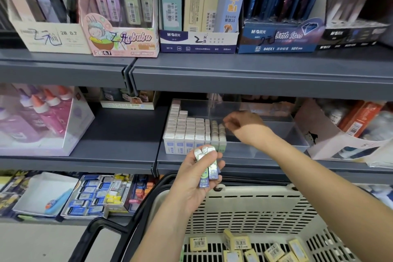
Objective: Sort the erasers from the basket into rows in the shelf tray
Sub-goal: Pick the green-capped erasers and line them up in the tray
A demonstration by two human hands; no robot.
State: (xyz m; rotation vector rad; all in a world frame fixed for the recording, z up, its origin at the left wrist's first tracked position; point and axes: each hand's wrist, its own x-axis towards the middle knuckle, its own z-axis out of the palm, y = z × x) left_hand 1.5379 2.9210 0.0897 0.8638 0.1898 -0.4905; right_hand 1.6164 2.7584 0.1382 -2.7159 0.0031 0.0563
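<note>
Several loose erasers: small yellow block erasers [274, 251] lay flat on the floor of the basket, closest to the person.
Basket: a cream plastic basket [255, 204] with slots in its walls sat low, under both arms.
Left hand: the left hand [194, 178] was curled round a bundle of small wrapped erasers [209, 168]. It held them just above the basket rim and just in front of the tray. Their long sides pointed up and away, toward the shelf.
Right hand: the right hand [244, 124] was inside the tray with its fingers bent. The tips were right by the top of the last short row. I could not tell if it pinched an eraser or only touched one.
Rows: white erasers [187, 132] stood on end, long sides up, packed tight side by side.
Tray: the clear plastic tray [265, 147] sat on the grey metal shelf [119, 134]. The rows filled only its left part, and bare floor showed to their right.
Next move: I think the next eraser had to go just right of the last row, standing up like the others. The right hand was the nearer one to that spot. The left hand was lower and farther back, so it looked like the one that passes erasers over.
</note>
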